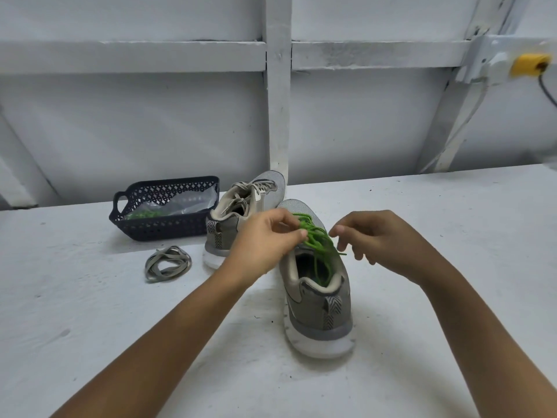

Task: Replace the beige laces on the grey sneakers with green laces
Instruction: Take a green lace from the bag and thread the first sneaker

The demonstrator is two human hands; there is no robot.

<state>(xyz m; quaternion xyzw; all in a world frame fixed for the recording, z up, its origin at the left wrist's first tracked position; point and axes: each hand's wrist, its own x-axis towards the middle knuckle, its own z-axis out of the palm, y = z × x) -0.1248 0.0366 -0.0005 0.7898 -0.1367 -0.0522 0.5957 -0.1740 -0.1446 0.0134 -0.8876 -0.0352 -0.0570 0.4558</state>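
Left grip [265, 239] pinches the green lace [316, 241] between thumb and fingertips, directly over the throat of the near sneaker [319, 300]. Right grip [372, 236] hangs just right of the same tangle with fingers curled; I cannot tell whether it has a strand or only brushes one. The lace crosses the eyelets just ahead of both grips, and slack drops into the shoe mouth below them. Far sneaker [271, 184], beyond the left grip, carries its beige lace [241, 202]. 1 pulled lace [149, 270] lies coiled on the worktop [90, 312], left of the left grip. The basket [162, 227], further left and back, holds a bag with something green in it. Handling estimate: the green lace is a light, thin, limp cord, probably slick. It will pull but not push, so take it at the stiff tip for threading and close to the eyelet for tightening. The sneaker looks light and soft-sided and may slide, so brace it at the collar or heel.
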